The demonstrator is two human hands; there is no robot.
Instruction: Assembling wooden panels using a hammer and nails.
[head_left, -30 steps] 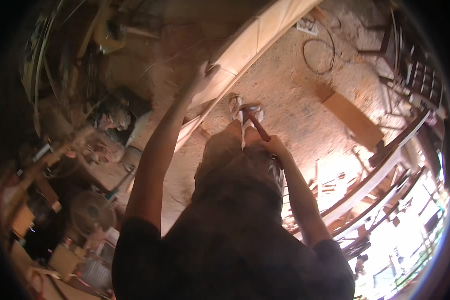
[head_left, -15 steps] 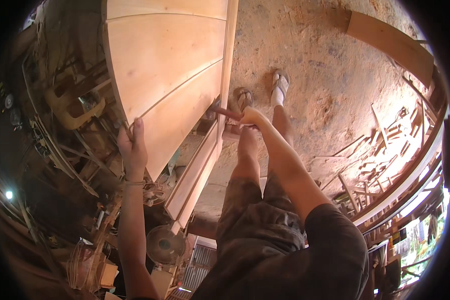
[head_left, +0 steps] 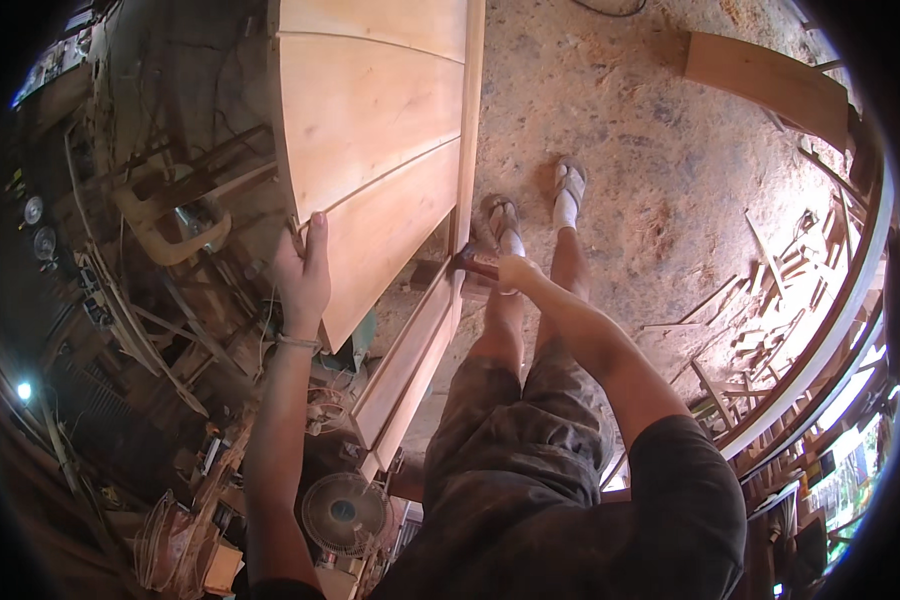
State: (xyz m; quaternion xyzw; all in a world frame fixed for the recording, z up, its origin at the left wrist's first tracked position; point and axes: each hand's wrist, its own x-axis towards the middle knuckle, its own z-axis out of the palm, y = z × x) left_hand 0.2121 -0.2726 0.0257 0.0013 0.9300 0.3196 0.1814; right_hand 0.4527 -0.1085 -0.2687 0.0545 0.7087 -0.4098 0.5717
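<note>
We find the left hand (head_left: 305,278) pinching the left edge of the wooden panel (head_left: 370,110), thumb on its face. The right hand (head_left: 519,273) wraps the hammer (head_left: 482,267) by its handle, the head at the panel's right side; contact we cannot confirm. We judge a glancing blow could dent the panel, and a slack left grip could tip it toward the feet (head_left: 569,188) on its right.

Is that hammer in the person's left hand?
No, the right hand is wrapped around the hammer, while the left hand grips the edge of the wooden panel.
</note>
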